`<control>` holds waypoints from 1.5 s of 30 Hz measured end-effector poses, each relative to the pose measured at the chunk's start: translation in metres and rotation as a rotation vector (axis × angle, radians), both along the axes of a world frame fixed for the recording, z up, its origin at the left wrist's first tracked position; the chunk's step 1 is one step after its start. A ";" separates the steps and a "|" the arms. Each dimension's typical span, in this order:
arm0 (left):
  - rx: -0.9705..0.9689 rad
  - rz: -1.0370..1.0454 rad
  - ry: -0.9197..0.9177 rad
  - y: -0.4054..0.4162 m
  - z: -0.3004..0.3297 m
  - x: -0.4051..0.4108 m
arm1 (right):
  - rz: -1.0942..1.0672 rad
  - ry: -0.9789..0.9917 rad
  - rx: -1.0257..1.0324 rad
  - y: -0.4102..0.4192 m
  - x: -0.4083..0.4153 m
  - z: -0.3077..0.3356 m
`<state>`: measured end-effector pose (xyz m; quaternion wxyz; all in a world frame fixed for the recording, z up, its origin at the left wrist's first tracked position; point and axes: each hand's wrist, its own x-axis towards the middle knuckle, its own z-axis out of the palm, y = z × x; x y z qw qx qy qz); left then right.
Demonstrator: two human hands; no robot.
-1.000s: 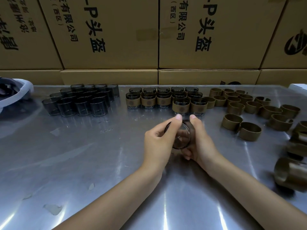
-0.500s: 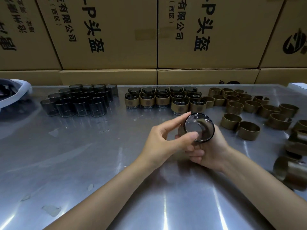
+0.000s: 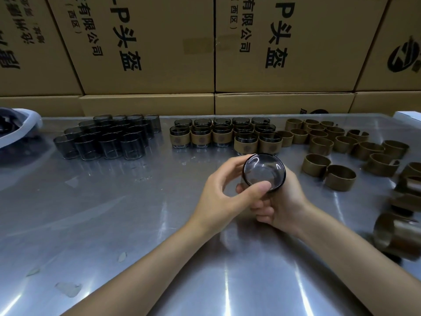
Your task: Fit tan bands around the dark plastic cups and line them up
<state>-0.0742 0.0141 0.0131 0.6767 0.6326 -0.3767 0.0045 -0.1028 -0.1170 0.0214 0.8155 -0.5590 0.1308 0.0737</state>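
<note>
2 hands hold 1 dark cup [image 3: 264, 173] above the steel table [image 3: 114, 213], its round end facing the camera. Left hand [image 3: 224, 197] pinches its rim with thumb and fingers; right hand [image 3: 282, 206] wraps it from behind. Banded cups [image 3: 222, 135] stand in rows beyond, bare cups [image 3: 107, 139] left, loose bands [image 3: 339, 177] right.
</note>
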 end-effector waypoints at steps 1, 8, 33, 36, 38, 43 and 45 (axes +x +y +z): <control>0.009 0.033 -0.018 -0.001 0.000 -0.001 | -0.031 -0.022 -0.015 0.002 0.000 -0.001; -0.050 0.185 0.006 -0.006 -0.008 -0.005 | -0.266 -0.156 -0.252 0.023 0.006 -0.013; 0.120 -0.193 0.293 0.029 -0.011 0.042 | -0.111 -0.280 -0.396 -0.003 0.006 -0.014; 0.150 -0.190 0.270 0.028 -0.013 0.042 | -0.106 -0.305 -0.357 -0.008 0.008 -0.017; 0.139 -0.186 0.337 0.027 -0.011 0.042 | -0.104 -0.382 -0.283 -0.014 0.007 -0.022; 0.276 -0.080 0.447 0.019 -0.003 0.038 | -0.069 -0.565 -0.342 -0.017 0.005 -0.028; 0.269 -0.081 0.466 0.019 -0.003 0.039 | -0.056 -0.574 -0.361 -0.016 0.006 -0.027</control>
